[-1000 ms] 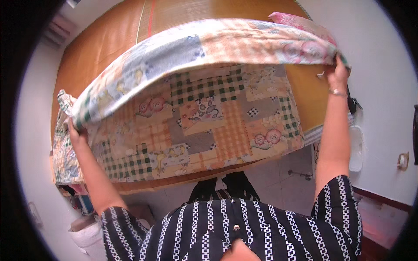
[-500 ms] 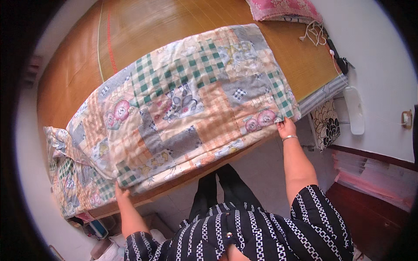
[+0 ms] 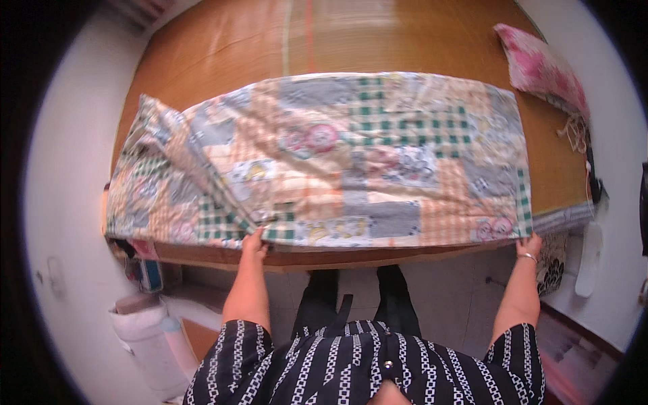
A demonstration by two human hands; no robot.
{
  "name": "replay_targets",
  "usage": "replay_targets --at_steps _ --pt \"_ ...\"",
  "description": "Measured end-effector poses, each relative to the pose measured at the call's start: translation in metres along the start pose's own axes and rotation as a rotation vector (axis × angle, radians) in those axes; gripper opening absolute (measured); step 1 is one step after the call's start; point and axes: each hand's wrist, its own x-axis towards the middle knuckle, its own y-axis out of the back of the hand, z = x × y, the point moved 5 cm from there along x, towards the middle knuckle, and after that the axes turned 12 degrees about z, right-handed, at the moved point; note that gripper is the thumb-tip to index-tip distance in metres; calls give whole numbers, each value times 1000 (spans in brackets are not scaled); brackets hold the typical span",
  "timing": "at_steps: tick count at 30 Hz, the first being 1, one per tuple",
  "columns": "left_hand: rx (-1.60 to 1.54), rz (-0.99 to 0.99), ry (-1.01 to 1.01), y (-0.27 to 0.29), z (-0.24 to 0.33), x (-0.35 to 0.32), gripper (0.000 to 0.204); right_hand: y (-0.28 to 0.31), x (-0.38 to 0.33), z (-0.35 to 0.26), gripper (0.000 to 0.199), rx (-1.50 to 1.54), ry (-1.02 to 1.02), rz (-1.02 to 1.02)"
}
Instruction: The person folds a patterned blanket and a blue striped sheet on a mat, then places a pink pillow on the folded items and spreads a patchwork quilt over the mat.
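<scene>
A patchwork quilt (image 3: pixel 324 175) with checks, flowers and grey patches lies folded along the near side of a bed covered by a brown mat (image 3: pixel 223 54). My left hand (image 3: pixel 254 244) pinches its near edge, where a diagonal fold runs up to the left. At the near right corner, my right hand (image 3: pixel 530 244), with a bracelet at the wrist, grips the same edge. The fingertips of both hands are partly hidden by the cloth. The quilt's left end is rumpled, with one flap rising to a point.
A pink-and-white pillow (image 3: pixel 547 71) lies at the bed's right end, with a white cord (image 3: pixel 575 132) beside it. White rolled or padded items (image 3: pixel 142 331) stand on the floor at the lower left. Walls flank both ends of the bed.
My view has turned and swung left, so the bed now runs level across it. Both hands keep hold of the quilt's near edge, which lies straighter along the bed's side.
</scene>
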Motion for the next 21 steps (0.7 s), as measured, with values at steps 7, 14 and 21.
replay_targets --at_steps 7,14,21 --pt "194 -384 120 4 24 -40 31 -83 -194 19 33 -326 450 -165" --pt "-60 -413 67 141 135 56 26 -314 -563 224 32 -585 355 -821" --pt "-177 -262 1 251 225 179 16 -459 -801 399 37 -882 1149 -1364"
